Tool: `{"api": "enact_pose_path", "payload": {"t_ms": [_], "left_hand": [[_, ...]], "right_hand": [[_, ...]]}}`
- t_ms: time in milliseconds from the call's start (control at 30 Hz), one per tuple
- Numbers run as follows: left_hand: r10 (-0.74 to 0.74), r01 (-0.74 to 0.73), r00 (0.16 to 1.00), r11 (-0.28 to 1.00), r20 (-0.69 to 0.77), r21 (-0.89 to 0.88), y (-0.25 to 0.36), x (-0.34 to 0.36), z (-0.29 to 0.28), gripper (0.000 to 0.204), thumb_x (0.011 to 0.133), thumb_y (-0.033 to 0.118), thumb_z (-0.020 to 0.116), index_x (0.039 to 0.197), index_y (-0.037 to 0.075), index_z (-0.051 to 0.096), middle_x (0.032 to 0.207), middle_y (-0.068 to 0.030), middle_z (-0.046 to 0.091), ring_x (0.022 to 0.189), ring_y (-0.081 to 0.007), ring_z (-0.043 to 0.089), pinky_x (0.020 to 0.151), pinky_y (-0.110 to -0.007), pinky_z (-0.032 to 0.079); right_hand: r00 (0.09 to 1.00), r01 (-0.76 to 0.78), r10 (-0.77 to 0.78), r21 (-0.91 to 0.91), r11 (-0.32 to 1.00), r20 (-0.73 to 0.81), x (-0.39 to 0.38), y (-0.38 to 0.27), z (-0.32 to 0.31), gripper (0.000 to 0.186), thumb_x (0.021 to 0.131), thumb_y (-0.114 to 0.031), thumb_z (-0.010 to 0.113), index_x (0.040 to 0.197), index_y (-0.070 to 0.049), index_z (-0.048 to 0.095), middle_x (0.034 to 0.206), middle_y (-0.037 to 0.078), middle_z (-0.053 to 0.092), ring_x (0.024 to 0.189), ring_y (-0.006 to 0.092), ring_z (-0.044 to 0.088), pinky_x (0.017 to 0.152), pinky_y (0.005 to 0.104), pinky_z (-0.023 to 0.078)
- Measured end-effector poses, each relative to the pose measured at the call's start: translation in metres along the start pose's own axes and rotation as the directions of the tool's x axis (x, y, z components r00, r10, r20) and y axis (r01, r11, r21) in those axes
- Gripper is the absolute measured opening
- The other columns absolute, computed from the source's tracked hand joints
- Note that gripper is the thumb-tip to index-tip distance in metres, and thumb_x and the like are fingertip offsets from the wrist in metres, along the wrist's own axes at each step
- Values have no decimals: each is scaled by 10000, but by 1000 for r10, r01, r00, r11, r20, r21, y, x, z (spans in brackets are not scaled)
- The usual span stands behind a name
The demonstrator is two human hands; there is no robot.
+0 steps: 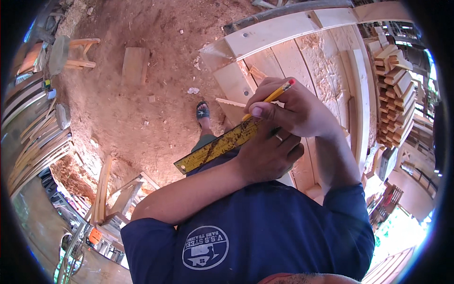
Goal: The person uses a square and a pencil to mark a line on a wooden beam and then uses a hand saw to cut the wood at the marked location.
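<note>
A yellow pencil [280, 91] with a red end slants in my right hand [302, 111], its fingers closed round it and its lower end close to a worn yellow ruler [215, 149]. Dark stains cover the ruler's flat blade. My left hand [272, 154], with a ring on one finger, is closed on the ruler's right end; the hands hide that end. Below the hands lies a wooden workbench [305, 66] of pale planks. A pale board [231, 110] juts out at the bench's left side, partly covered by my hands and the ruler. The pencil's tip is hard to make out.
Wood shavings [326, 52] lie on the bench, which has a raised board [283, 31] along its far side. Stacked wood pieces [395, 99] stand at the right, long strips [40, 142] at the left. A loose board [135, 66] lies on the dirt floor [113, 104].
</note>
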State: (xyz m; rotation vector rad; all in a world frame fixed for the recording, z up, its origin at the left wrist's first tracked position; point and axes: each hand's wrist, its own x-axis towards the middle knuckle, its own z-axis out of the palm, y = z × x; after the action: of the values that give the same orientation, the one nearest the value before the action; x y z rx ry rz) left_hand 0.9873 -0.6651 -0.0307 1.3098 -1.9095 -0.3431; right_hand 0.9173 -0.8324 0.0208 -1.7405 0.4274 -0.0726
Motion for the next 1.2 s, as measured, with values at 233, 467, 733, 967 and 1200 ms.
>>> {"api": "enact_pose_path", "payload": {"t_ms": [233, 467, 733, 967, 1200], "left_hand": [[-7, 7, 1000, 1000, 0, 13, 0, -4, 0, 223, 874, 281, 720, 1033, 125, 731, 1234, -102, 666, 1281, -333, 624, 1090, -630, 481], [-33, 37, 996, 998, 84, -47, -2, -7, 2, 429, 960, 277, 760, 1373, 171, 719, 1404, -146, 656, 1369, -396, 614, 1114, -619, 475], [-54, 65, 995, 988, 80, -141, -4, -8, 2, 407, 981, 244, 763, 1380, 169, 740, 1384, -146, 686, 1326, -361, 661, 1104, -546, 500], [-44, 53, 996, 992, 78, -117, -2, -12, 7, 365, 971, 248, 776, 1328, 176, 751, 1401, -142, 662, 1366, -368, 629, 1133, -552, 488], [-1, 6, 999, 995, 54, -104, -4, -12, 5, 401, 954, 233, 781, 1347, 168, 740, 1432, -155, 638, 1388, -387, 607, 1159, -578, 470]], "right_hand": [[1000, -23, 21, -119, 993, -17, -3, -7, 5, 128, 1049, -130, 770, 1042, -6, 801, 945, 106, 779, 929, 278, 702, 848, 409, 560], [994, 102, -107, -333, 937, 2, -4, -22, 8, 174, 1007, -238, 810, 1021, -64, 816, 947, 111, 780, 996, 348, 730, 904, 461, 570], [991, 116, -133, -455, 883, -4, -11, -27, 15, 145, 987, -212, 824, 1040, -78, 820, 978, 97, 765, 989, 321, 700, 926, 465, 544], [994, 86, -107, -433, 897, -25, -7, -24, 14, 176, 1004, -222, 808, 1001, -46, 796, 963, 109, 758, 967, 335, 706, 901, 457, 549], [998, -56, 56, -355, 933, -11, 5, -25, 14, 192, 1019, -199, 799, 967, -15, 778, 902, 141, 749, 924, 348, 703, 861, 456, 554]]}}
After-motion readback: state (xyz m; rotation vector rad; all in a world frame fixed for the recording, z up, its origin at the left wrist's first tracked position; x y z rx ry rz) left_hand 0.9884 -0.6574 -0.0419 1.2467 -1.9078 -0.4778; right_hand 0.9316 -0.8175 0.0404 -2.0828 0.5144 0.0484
